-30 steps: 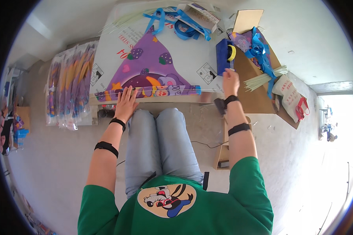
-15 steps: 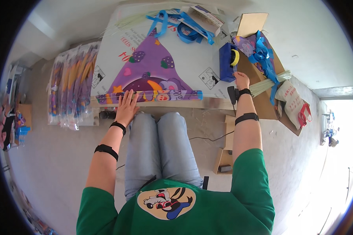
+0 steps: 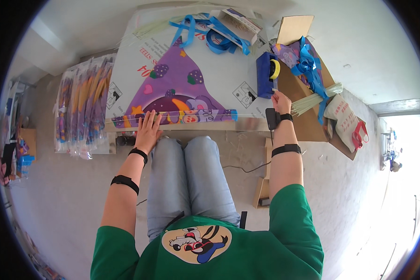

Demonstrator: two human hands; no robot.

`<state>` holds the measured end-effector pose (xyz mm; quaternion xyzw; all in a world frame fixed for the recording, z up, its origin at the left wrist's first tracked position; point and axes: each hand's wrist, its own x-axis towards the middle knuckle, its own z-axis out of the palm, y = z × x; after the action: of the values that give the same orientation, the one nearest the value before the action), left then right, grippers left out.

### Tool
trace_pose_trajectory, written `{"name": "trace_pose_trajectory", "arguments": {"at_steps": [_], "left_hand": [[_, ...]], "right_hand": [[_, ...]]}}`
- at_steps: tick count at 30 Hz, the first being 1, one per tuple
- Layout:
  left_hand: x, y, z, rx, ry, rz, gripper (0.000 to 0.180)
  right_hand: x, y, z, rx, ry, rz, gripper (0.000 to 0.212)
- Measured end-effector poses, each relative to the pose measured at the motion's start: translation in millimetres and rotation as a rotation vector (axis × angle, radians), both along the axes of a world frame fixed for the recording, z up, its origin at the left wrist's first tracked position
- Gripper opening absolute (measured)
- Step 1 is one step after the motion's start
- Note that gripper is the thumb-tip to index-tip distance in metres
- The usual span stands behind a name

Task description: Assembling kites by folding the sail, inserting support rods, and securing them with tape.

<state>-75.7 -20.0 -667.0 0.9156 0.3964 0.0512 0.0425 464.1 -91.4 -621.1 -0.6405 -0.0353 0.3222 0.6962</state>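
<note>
purple plastic, cut as a triangle and printed with cartoon shapes, lay flat on the white table (image 3: 126,79): this was the kite (image 3: 175,95), its long base edge running along the table's near rim and its tip pointing away from the person. the left hand (image 3: 148,130) rested palm down on that base edge, fingers spread wide and flat, pressing on the kite and gripping nothing. a thin pale stick (image 3: 182,115) ran along the same edge, passing under or just beside the fingers; which, i could not tell.

the right hand (image 3: 281,101) was at the table's right end, touching the lower corner of the blue tape dispenser (image 3: 266,74), which stood upright with its yellow roll on top. the fingers were curled narrowly there; whether they pinched tape or only touched the dispenser could not be told.

blue ribbons (image 3: 219,35) lay tangled at the table's far edge. right of the dispenser a cardboard box (image 3: 308,116) held more purple sheet and ribbon, with a bundle of pale sticks (image 3: 317,99) lying across it. left of the table, packed kites (image 3: 79,107) lay in a row on the floor.
</note>
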Motion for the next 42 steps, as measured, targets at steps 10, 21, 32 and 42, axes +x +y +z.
{"name": "trace_pose_trajectory", "arguments": {"at_steps": [10,21,32,42], "left_hand": [[31.0,7.3,3.4,-0.019,-0.079,-0.029,0.065],[2.4,-4.3,2.0,-0.088,0.02,0.063,0.063],[9.1,-1.0,4.1,-0.119,-0.055,0.057,0.066],[3.5,-3.1,1.4,-0.1,-0.06,0.064,0.069]], "right_hand": [[104.6,-23.1,-64.4,-0.119,-0.469,0.15,0.016],[-69.2,-30.2,-40.4,-0.254,-0.178,0.274,0.016],[-332.9,48.6,-9.8,-0.237,0.021,0.622,0.015],[-356.8,54.7,-23.5,-0.335,-0.116,0.53,0.012]]}}
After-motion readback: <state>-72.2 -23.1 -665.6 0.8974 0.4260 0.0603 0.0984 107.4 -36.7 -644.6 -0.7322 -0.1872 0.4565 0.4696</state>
